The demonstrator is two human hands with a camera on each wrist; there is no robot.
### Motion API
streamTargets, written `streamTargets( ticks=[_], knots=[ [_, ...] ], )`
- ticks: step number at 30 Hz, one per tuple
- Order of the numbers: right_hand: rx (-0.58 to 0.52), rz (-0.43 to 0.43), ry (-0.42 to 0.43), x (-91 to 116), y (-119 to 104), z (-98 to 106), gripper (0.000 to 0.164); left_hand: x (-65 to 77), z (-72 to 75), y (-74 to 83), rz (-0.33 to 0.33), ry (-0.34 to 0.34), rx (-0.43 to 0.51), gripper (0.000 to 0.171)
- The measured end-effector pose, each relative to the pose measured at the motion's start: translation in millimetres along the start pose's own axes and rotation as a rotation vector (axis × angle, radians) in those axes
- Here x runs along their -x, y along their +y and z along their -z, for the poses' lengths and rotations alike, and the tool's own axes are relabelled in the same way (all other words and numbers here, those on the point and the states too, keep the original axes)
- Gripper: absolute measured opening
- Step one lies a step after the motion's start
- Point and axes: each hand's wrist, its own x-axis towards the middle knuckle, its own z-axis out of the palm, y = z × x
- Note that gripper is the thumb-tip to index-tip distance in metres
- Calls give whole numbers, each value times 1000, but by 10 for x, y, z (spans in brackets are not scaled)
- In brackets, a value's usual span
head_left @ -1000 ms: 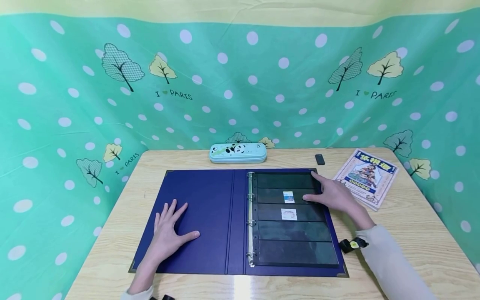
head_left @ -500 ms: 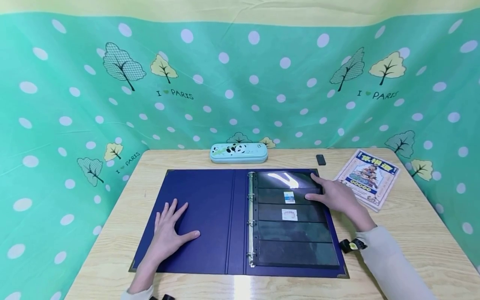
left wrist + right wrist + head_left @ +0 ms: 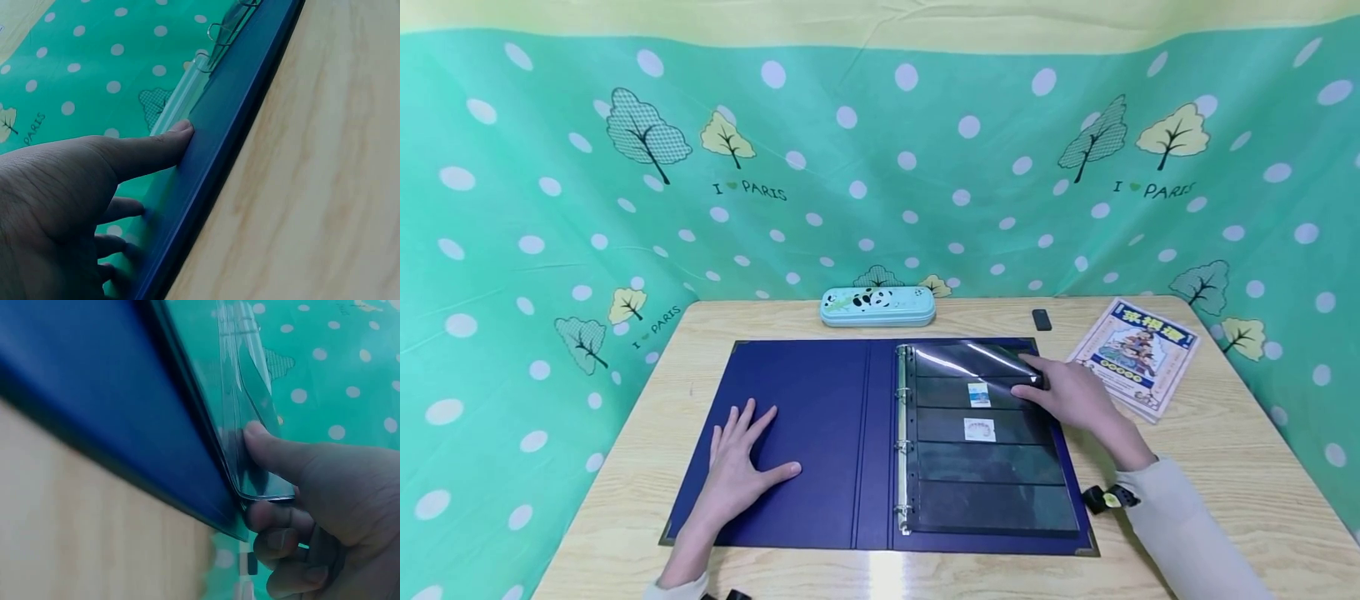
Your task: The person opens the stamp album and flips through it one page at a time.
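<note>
A dark blue ring binder lies open on the table, with black pocketed stamp pages on its metal rings. Two small stamps show in the pockets: a blue and yellow one and, just below it, a pale one. My right hand pinches the upper outer corner of a page, which curls up there. In the right wrist view the thumb lies over the clear page and the fingers are beneath it. My left hand rests spread on the bare inside cover.
A light blue panda pencil case stands behind the binder. At the right back lie a small black object and a comic-style book. A green dotted cloth hangs behind the wooden table.
My right fingers have closed on the page corner and lifted it, so the page's top now bends with a streak of glare. The left hand stays in place.
</note>
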Motion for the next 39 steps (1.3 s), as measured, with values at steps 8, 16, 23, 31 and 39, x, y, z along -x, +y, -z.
streamTargets(
  ticks=[8,16,23,31,39],
  knots=[
    [-35,-18,9,32,-9,-23,88,4,-8,-15,5,-3,-10,107],
    [-196,45,56,208,-64,-30,99,10,-47,-46,-38,52,27,106],
    [-210,69,46,450,-163,-4,98,-3,-124,-179,-84,81,35,105],
    [-230,65,48,667,-182,0,91,10,-51,-67,-40,51,37,103],
    [-271,125,124,878,-163,39,73,43,-7,48,-24,39,69,89]
  ],
)
